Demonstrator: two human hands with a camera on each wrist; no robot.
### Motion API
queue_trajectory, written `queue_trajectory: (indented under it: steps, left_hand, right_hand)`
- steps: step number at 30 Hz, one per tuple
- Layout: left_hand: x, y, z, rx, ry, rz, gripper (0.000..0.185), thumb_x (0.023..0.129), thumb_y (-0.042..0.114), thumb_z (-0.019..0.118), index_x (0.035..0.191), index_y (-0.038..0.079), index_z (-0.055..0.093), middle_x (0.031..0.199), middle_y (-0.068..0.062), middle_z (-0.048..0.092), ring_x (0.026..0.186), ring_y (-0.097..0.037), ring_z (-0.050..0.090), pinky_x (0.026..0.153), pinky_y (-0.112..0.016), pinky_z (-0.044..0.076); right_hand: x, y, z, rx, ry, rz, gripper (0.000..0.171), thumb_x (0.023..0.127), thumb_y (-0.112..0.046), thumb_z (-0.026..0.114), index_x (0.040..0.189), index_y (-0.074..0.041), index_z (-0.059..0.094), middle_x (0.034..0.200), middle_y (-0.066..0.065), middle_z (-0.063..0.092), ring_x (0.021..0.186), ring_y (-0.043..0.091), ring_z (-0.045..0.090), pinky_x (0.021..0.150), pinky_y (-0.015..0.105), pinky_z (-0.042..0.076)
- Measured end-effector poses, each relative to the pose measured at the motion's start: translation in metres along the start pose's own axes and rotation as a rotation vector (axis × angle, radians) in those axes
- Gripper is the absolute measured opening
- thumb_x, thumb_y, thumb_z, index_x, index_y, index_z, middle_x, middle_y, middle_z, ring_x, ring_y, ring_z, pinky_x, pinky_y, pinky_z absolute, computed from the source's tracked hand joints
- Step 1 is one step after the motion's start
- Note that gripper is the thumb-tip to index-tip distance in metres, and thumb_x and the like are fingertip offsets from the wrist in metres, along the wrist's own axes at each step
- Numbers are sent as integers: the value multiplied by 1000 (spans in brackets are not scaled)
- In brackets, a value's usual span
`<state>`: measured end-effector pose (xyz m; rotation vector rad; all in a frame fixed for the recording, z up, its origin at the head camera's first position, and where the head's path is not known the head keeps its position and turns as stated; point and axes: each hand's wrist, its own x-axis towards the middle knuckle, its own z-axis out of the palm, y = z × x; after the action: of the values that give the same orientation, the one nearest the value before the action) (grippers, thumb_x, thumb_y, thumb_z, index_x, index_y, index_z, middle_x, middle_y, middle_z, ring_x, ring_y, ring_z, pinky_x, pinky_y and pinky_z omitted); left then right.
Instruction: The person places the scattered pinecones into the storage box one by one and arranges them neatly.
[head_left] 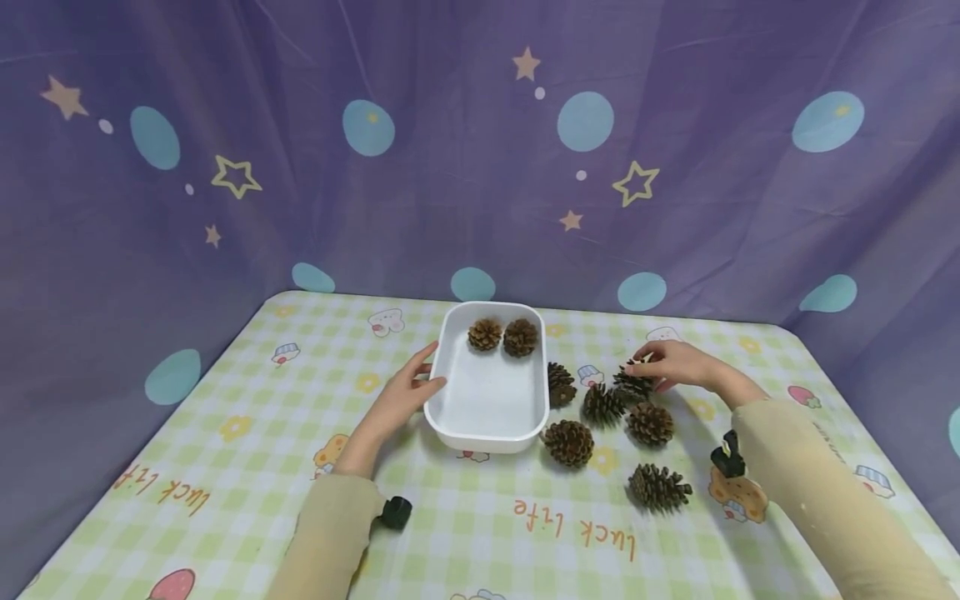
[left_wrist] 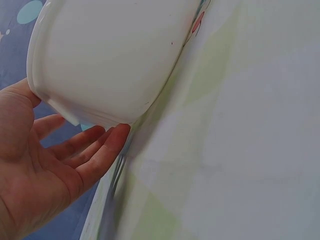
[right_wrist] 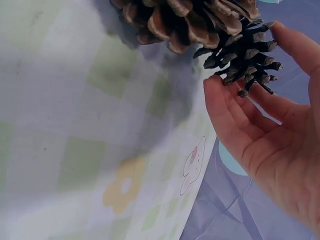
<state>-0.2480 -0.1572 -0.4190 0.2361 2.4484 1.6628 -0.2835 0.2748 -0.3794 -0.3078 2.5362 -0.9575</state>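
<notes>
A white rectangular dish (head_left: 487,400) stands mid-table with two brown pine cones (head_left: 502,336) at its far end. My left hand (head_left: 408,387) lies against the dish's left wall. In the left wrist view this left hand (left_wrist: 80,150) is open, its straight fingers touching the dish (left_wrist: 110,55) from outside. To the right of the dish, my right hand (head_left: 660,367) reaches over a dark pine cone (head_left: 633,385). In the right wrist view the right hand (right_wrist: 250,75) pinches that dark cone (right_wrist: 240,50) between thumb and fingers, beside a lighter cone (right_wrist: 185,20).
Several more pine cones lie loose right of the dish, one against it (head_left: 560,383), others nearer me (head_left: 568,442) (head_left: 658,487). The table wears a green checked cloth (head_left: 247,433). A purple star-printed curtain (head_left: 450,167) closes off the back and sides.
</notes>
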Motion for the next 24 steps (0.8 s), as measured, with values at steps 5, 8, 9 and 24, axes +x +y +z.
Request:
queue_trajectory:
  steps: [5,8,9,24]
  left_hand:
    - [-1,-2,0,5,-2,5,62,91,27,54,145,29,22,132,-14,44,106,-29,56,79,-34,54]
    - [0,-2,-1,3,-5,10,63,91,26,54,145,29,22,132,-14,45,105,-29,56,78,-34,55]
    - [0,-1,-1,1,-6,13,62,91,26,54,145,29,22,132,-14,45,104,-29,56,78,-34,55]
    - [3,-1,2,6,-4,4,63,91,26,54,145,30,22,133,-14,44,106,-30,56,80,-35,54]
  right_hand:
    - [1,-2,-1,-13,4,-24,59,84,-38,62,122,6,50,110,22,55,81,21,64,71,37,57]
    - [2,-3,-2,-43,27,-36,56,83,-39,63,120,3,53,107,19,57,79,19,64,70,36,56]
    - [2,-4,-4,-59,41,-47,55,83,-38,63,119,2,54,105,18,57,77,18,63,70,36,57]
    - [9,-27,-10,-292,151,-186,54,79,-38,68,122,-9,54,114,17,58,101,31,58,80,44,50]
